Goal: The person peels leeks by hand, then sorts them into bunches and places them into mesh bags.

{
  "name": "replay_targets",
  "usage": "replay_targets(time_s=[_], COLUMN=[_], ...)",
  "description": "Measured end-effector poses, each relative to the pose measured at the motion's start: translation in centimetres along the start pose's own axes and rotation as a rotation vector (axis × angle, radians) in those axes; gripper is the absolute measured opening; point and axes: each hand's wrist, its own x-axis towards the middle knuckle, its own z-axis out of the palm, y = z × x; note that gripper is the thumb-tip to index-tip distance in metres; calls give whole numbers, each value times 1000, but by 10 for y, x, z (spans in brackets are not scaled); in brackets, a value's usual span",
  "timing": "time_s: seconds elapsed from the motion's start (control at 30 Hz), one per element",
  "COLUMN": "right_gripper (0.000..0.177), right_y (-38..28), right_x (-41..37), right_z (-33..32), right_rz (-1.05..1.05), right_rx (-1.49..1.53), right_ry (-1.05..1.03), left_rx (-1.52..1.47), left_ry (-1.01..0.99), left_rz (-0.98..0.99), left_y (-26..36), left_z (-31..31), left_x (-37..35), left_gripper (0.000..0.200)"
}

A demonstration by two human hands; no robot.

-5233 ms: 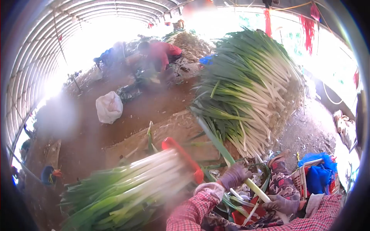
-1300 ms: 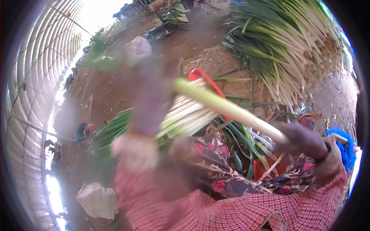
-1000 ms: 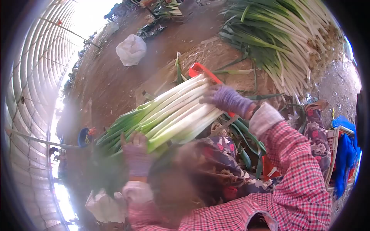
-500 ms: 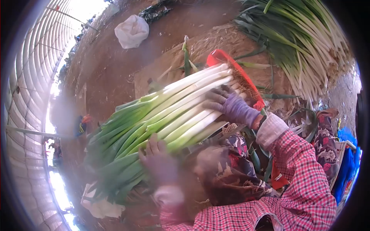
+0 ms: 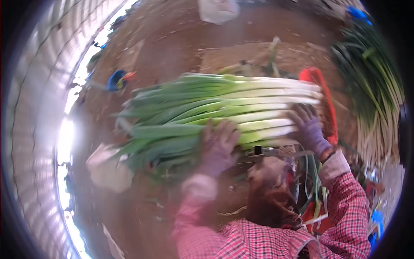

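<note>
A thick bundle of long green onions (image 5: 254,101) lies crosswise in front of me, green leaves to the left and white stalks to the right. My left hand (image 5: 220,144), in a purple glove, rests with fingers spread on the near edge, where green turns to white. On the white stalks near the root end lies my right hand (image 5: 308,127), gloved alike, fingers stretched out and apart. Just beyond the roots stands a curved red plastic piece (image 5: 328,101). What supports the bundle is mostly hidden.
More green onions (image 5: 375,82) lie piled at the right. A white sack (image 5: 219,9) sits on the soil at the top, and pale sheeting (image 5: 110,168) at the lower left. A blue container (image 5: 116,80) stands near the plastic greenhouse wall (image 5: 39,129).
My view has turned, so the bundle now lies nearly level instead of slanting up to the right. Both hands stay on it, the left one now with its fingers more spread.
</note>
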Motion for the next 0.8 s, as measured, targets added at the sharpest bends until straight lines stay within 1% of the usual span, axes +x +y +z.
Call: replay_targets(time_s=[0.03, 0.13, 0.2, 0.27, 0.33, 0.37, 0.43, 0.47, 0.53, 0.57, 0.63, 0.67, 0.73, 0.8], right_gripper=[83, 82, 81, 81, 81, 82, 83, 83, 83, 83, 84, 84, 84, 85], right_y=[-2, -4, -8, -4, -5, -5, -6, -6, -6, -5, -2, -2, -5, -4], right_x=[0, -1, -3, -6, -8, -8, -8, -8, -11, -10, -11, -11, -11, -12], right_z=[1, 8, 8, 13, 16, 17, 16, 15, 16, 17, 17, 16, 16, 16], right_rz=[-16, -1, 43, 57, 67, 80, 81, 73, 83, 92, 98, 99, 99, 98], right_rx=[-23, -40, -66, -77, -74, -83, -114, -106, -115, -122, -141, -130, -122, -138], right_ry=[15, -8, -28, -21, -15, -21, -25, -12, -25, -23, -37, -38, -25, 0], left_rx=[-51, -296, -665, -1053, -1165, -1097, -1068, -1106, -1183, -1229, -1256, -1235, -1278, -1420], left_ry=[49, 357, 352, 247, 195, 210, 312, 392, 563, 653, 708, 673, 648, 663], left_rz=[5, -51, -251, -815, -1176, -1248, -1270, -1229, -1243, -1286, -1276, -1224, -1160, -1129], left_y=[2, 30, 44, 58, 44, 17, -36, -59, -64, -42, -35, -38, -51, -80], left_z=[-4, -14, 6, 4, 8, 29, 63, 76, 45, -10, -55, -63, -67, -53], left_x=[-5, -34, -80, -108, -137, -158, -186, -199, -196, -168, -147, -145, -135, -118], left_gripper=[37, 31, 34, 36, 39, 41, 46, 48, 53, 56, 61, 63, 69, 75])
